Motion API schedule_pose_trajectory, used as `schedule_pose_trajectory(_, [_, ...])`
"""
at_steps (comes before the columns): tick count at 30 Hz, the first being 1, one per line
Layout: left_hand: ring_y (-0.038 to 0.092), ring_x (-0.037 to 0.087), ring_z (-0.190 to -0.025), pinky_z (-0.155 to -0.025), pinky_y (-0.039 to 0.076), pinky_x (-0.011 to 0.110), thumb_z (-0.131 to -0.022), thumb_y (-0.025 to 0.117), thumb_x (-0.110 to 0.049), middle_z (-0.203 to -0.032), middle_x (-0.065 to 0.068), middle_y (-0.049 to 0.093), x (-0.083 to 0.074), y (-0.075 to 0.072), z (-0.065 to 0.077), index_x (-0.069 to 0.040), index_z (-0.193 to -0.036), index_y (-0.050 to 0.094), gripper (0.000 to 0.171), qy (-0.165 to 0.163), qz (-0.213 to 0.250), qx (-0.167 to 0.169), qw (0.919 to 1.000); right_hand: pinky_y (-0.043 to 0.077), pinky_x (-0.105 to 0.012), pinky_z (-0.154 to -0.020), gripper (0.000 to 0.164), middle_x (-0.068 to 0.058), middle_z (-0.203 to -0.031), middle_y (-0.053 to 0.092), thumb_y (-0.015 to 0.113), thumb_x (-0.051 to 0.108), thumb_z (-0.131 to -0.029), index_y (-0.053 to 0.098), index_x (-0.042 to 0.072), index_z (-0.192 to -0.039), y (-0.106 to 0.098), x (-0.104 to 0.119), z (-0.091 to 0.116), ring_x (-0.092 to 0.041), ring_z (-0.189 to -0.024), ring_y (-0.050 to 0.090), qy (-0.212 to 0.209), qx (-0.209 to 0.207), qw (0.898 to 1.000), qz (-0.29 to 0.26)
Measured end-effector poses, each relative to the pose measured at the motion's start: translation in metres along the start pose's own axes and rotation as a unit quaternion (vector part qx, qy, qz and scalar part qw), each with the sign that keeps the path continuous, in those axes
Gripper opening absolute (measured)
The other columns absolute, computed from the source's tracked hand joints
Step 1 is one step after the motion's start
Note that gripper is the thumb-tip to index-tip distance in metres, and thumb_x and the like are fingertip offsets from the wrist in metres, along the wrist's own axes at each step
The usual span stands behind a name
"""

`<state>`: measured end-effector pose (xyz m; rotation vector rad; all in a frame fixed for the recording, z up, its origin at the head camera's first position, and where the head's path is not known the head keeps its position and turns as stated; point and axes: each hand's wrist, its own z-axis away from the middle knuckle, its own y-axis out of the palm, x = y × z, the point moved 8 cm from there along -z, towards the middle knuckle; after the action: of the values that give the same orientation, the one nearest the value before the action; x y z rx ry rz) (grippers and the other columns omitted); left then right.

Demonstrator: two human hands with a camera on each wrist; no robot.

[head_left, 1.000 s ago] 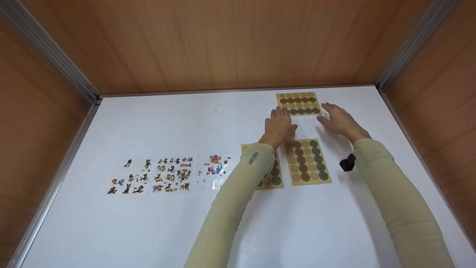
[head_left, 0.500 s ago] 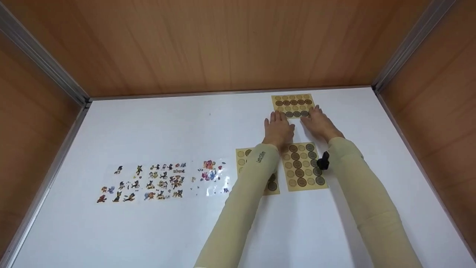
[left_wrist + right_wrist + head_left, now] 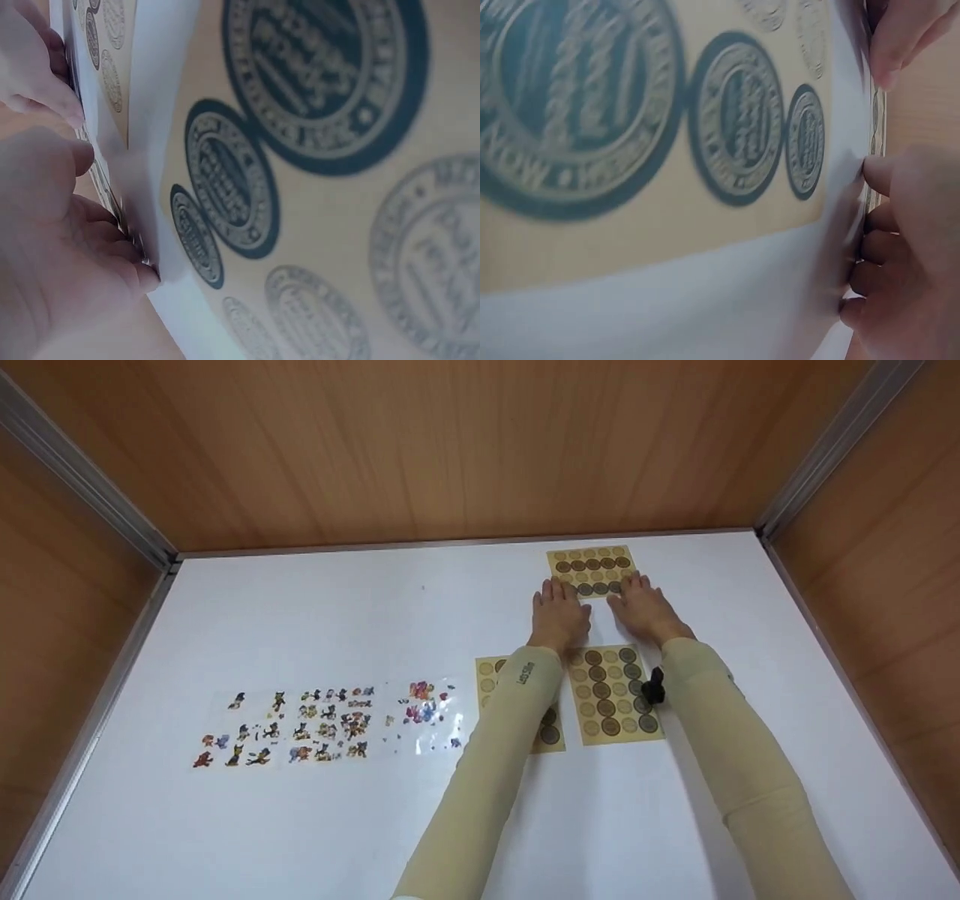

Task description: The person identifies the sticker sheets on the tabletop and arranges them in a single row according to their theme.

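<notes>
A tan sheet of round stickers (image 3: 592, 556), in pale and dark rows, lies flat at the back of the white table. My left hand (image 3: 559, 619) rests its outstretched fingertips on the sheet's near left corner. At the near right corner, the fingers of my right hand (image 3: 646, 607) lie along the edge, thumb apart. Both palms face down. Closer in, a second sticker sheet (image 3: 619, 697) fills the right of the left wrist view, with dark round labels (image 3: 232, 180). The left forearm partly covers a third sticker sheet (image 3: 487, 671).
Several clear sheets with small cartoon stickers (image 3: 326, 724) lie in a row on the left of the table (image 3: 300, 825). Wooden panels (image 3: 450, 450) in metal frames stand at the back and both sides. A black wrist device (image 3: 654, 687) sits by the right sleeve.
My right hand has moved left from beside the far sheet onto its near right corner. The left hand has stayed near the near left corner. The camera view has shifted slightly.
</notes>
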<state>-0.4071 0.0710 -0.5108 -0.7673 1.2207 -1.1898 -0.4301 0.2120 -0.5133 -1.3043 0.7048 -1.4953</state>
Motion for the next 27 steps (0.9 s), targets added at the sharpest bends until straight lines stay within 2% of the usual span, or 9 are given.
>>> schedule_pose_trajectory(4, [0.006, 0.028, -0.155, -0.126, 0.008, 0.039, -0.109, 0.032, -0.047, -0.169, 0.016, 0.009, -0.001, 0.0, 0.0, -0.002, -0.162, 0.015, 0.071, -0.001, -0.009, -0.013, 0.9999, 0.024, -0.061, -0.118, 0.053, -0.036, -0.154, 0.031, 0.041, 0.027, -0.108, 0.043, -0.011, -0.145, -0.007, 0.002, 0.002, -0.053, -0.141, 0.031, -0.022, -0.031, 0.999, 0.007])
schedule_pose_trajectory(7, [0.007, 0.03, -0.155, -0.126, 0.01, 0.039, -0.109, 0.033, -0.047, -0.168, 0.018, 0.01, 0.0, 0.0, 0.001, -0.002, -0.161, 0.017, 0.071, -0.007, -0.017, -0.025, 0.9995, 0.039, -0.063, -0.107, 0.037, -0.033, -0.14, 0.049, 0.045, 0.022, -0.107, 0.059, -0.006, -0.127, -0.01, 0.005, 0.003, -0.053, -0.123, 0.05, -0.034, -0.048, 0.998, 0.003])
schedule_pose_trajectory(9, [0.007, 0.031, -0.155, -0.126, 0.01, 0.04, -0.109, 0.033, -0.047, -0.168, 0.019, 0.01, 0.0, 0.0, 0.002, -0.002, -0.161, 0.017, 0.071, -0.01, -0.021, -0.031, 0.9992, 0.044, -0.062, -0.099, 0.031, -0.031, -0.134, 0.054, 0.046, 0.021, -0.107, 0.063, -0.003, -0.116, -0.01, 0.005, 0.004, -0.05, -0.114, 0.056, -0.036, -0.052, 0.998, 0.0])
schedule_pose_trajectory(12, [0.006, 0.033, -0.155, -0.126, 0.01, 0.041, -0.109, 0.035, -0.047, -0.167, 0.021, 0.01, 0.002, 0.0, 0.003, 0.0, -0.161, 0.016, 0.072, -0.011, -0.02, -0.038, 0.999, 0.045, -0.058, -0.091, 0.027, -0.028, -0.126, 0.06, 0.047, 0.023, -0.107, 0.064, 0.001, -0.106, -0.01, 0.005, 0.006, -0.044, -0.103, 0.058, -0.035, -0.054, 0.998, -0.01])
schedule_pose_trajectory(19, [0.004, 0.034, -0.155, -0.126, 0.009, 0.042, -0.103, 0.039, -0.062, -0.167, 0.023, 0.007, 0.006, -0.001, 0.006, 0.002, -0.161, 0.013, 0.09, -0.025, 0.005, -0.055, 0.9982, 0.047, -0.053, -0.093, 0.027, -0.018, -0.113, 0.069, 0.058, 0.026, -0.104, 0.073, 0.005, -0.113, -0.013, 0.009, 0.009, -0.037, -0.102, 0.06, -0.05, -0.053, 0.997, -0.027])
schedule_pose_trajectory(23, [0.001, 0.035, -0.155, -0.126, 0.006, 0.042, -0.098, 0.041, -0.07, -0.167, 0.024, 0.004, 0.009, -0.001, 0.008, 0.002, -0.161, 0.01, 0.1, -0.047, 0.019, -0.055, 0.9972, 0.047, -0.048, -0.088, 0.025, -0.014, -0.106, 0.07, 0.063, 0.026, -0.102, 0.075, 0.005, -0.11, -0.014, 0.007, 0.01, -0.031, -0.095, 0.057, -0.039, -0.048, 0.997, -0.049])
schedule_pose_trajectory(27, [0.001, 0.033, -0.155, -0.126, 0.006, 0.041, -0.097, 0.039, -0.072, -0.167, 0.022, 0.005, 0.009, -0.001, 0.009, 0.001, -0.161, 0.008, 0.102, -0.062, 0.017, -0.048, 0.9968, 0.046, -0.043, -0.082, 0.022, -0.014, -0.1, 0.068, 0.065, 0.024, -0.101, 0.073, 0.004, -0.106, -0.014, 0.005, 0.01, -0.029, -0.09, 0.055, -0.034, -0.05, 0.996, -0.063])
